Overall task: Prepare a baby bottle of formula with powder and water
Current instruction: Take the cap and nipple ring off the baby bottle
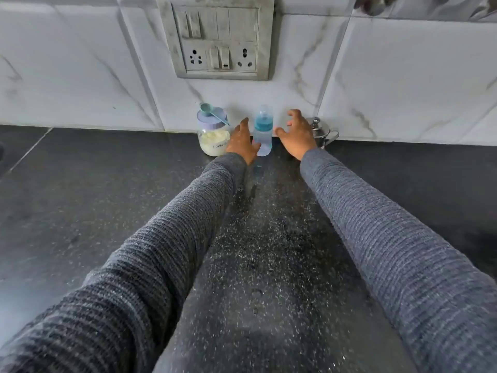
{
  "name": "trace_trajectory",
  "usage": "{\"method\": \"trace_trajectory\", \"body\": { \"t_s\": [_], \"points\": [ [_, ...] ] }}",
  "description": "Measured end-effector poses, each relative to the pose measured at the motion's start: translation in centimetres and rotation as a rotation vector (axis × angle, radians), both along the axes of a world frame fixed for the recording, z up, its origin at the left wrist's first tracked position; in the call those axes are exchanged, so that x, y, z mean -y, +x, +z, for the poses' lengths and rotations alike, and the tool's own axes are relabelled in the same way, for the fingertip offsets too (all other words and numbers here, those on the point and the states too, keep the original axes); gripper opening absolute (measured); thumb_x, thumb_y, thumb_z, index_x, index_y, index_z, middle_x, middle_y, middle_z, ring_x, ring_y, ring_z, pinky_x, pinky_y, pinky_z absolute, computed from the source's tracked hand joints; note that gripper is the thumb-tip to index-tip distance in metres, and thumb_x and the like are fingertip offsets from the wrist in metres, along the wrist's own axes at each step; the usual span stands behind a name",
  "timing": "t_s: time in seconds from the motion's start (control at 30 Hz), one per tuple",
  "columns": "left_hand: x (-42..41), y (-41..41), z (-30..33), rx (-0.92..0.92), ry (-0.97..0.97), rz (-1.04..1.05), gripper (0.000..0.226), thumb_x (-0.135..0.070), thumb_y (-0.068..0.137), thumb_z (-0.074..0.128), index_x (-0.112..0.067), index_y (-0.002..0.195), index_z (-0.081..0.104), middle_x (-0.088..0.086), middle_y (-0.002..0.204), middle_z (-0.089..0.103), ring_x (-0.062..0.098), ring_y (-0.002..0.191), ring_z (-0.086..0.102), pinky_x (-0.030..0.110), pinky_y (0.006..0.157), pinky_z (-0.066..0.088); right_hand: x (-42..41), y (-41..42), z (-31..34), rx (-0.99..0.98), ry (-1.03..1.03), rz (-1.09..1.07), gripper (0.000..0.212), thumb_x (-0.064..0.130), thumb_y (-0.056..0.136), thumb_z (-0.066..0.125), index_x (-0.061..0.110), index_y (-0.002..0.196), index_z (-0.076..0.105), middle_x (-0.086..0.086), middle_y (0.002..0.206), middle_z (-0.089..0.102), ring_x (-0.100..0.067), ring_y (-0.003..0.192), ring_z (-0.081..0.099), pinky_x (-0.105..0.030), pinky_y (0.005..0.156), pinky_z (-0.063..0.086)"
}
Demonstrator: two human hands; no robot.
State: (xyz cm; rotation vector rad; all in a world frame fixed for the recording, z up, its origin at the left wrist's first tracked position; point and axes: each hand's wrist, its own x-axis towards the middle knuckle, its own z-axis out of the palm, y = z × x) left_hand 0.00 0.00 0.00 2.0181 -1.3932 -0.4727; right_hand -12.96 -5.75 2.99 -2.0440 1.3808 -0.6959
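Observation:
A clear baby bottle (263, 130) with a blue collar and a see-through cap stands upright at the back of the black counter, against the tiled wall. Left of it is a glass jar (213, 141) of pale powder with a lilac lid, and a teal scoop (211, 111) lies on that lid. My left hand (242, 141) reaches in between jar and bottle, its fingers straight and its thumb by the bottle's base. On the bottle's right, my right hand (297, 135) hovers with fingers spread and slightly curled, holding nothing.
A small steel lidded pot (321, 130) stands at the wall right behind my right hand. A grey switch and socket panel (219, 39) is set in the white tiles above. The speckled black counter (269, 251) stretches toward me between my grey sleeves.

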Motion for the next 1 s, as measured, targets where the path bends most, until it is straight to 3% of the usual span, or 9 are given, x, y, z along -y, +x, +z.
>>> {"method": "trace_trajectory", "body": {
  "t_s": [0.17,0.3,0.4,0.53,0.7,0.8,0.9,1.0],
  "points": [
    [2.1,0.3,0.2,-0.07,-0.007,0.036,0.079,-0.016,0.086,0.064,-0.003,0.146,0.014,0.019,0.148,0.032,0.03,0.137,0.032,0.035,0.11,0.027,1.5,1.7,0.2,-0.028,0.033,0.026,0.056,0.028,0.092,0.056,0.012,0.14,0.033,-0.013,0.139,0.047,-0.026,0.127,0.044,-0.031,0.104,0.033],
    [3.5,0.4,-0.5,-0.102,-0.002,0.042,0.083,-0.019,0.084,0.067,-0.006,0.146,0.014,0.017,0.147,0.035,0.031,0.134,0.035,0.037,0.107,0.031,2.2,2.8,-0.3,0.002,0.064,0.073,0.063,0.025,0.092,0.056,0.016,0.146,0.025,-0.015,0.143,0.043,-0.028,0.129,0.043,-0.037,0.108,0.033],
    [4.4,0.6,-1.0,-0.119,-0.01,0.068,0.078,-0.021,0.083,0.068,-0.006,0.144,0.021,0.017,0.143,0.042,0.031,0.13,0.041,0.038,0.104,0.036,2.4,3.2,-0.6,-0.013,0.026,0.1,0.064,0.02,0.093,0.054,0.023,0.148,0.022,-0.013,0.142,0.044,-0.028,0.127,0.046,-0.034,0.106,0.035],
    [4.7,0.7,-1.5,-0.105,-0.077,0.065,0.048,-0.02,0.081,0.069,-0.001,0.12,0.048,0.016,0.116,0.061,0.03,0.108,0.056,0.032,0.083,0.043,2.3,3.6,-1.0,-0.007,-0.019,0.12,0.059,0.016,0.093,0.052,0.025,0.146,0.03,-0.014,0.137,0.048,-0.028,0.124,0.046,-0.035,0.104,0.037],
    [3.1,0.2,-1.6,-0.174,-0.177,0.038,0.042,-0.019,0.078,0.072,-0.002,0.113,0.055,0.012,0.103,0.065,0.021,0.088,0.057,0.016,0.065,0.035,1.6,2.7,-1.2,0.067,-0.082,0.133,0.052,0.015,0.087,0.061,0.018,0.136,0.043,-0.012,0.128,0.054,-0.026,0.114,0.052,-0.032,0.097,0.042],
    [1.1,-0.4,-1.9,-0.234,-0.202,0.01,0.047,-0.024,0.076,0.073,-0.007,0.116,0.055,0.004,0.099,0.065,0.015,0.086,0.059,0.022,0.071,0.046,0.2,1.9,-1.3,0.126,-0.096,0.12,0.053,0.026,0.081,0.069,0.018,0.129,0.046,-0.008,0.121,0.057,-0.022,0.105,0.053,-0.031,0.09,0.044],
    [-1.4,-0.9,-2.1,-0.34,-0.265,-0.046,0.058,-0.035,0.069,0.071,-0.005,0.116,0.055,0.008,0.106,0.066,0.019,0.097,0.063,0.038,0.087,0.053,-2.0,1.0,-0.6,0.204,-0.097,0.089,0.053,0.033,0.078,0.073,0.016,0.121,0.047,-0.003,0.113,0.058,-0.02,0.098,0.054,-0.03,0.082,0.046],
    [-4.8,-1.7,-1.4,-0.405,-0.286,-0.109,0.061,-0.039,0.067,0.067,-0.005,0.116,0.053,0.008,0.107,0.064,0.018,0.098,0.063,0.032,0.087,0.054,-4.9,-0.3,0.5,0.283,-0.007,0.065,0.054,0.033,0.077,0.075,0.015,0.119,0.047,0.002,0.106,0.055,-0.013,0.091,0.053,-0.024,0.076,0.046]
  ]
}}
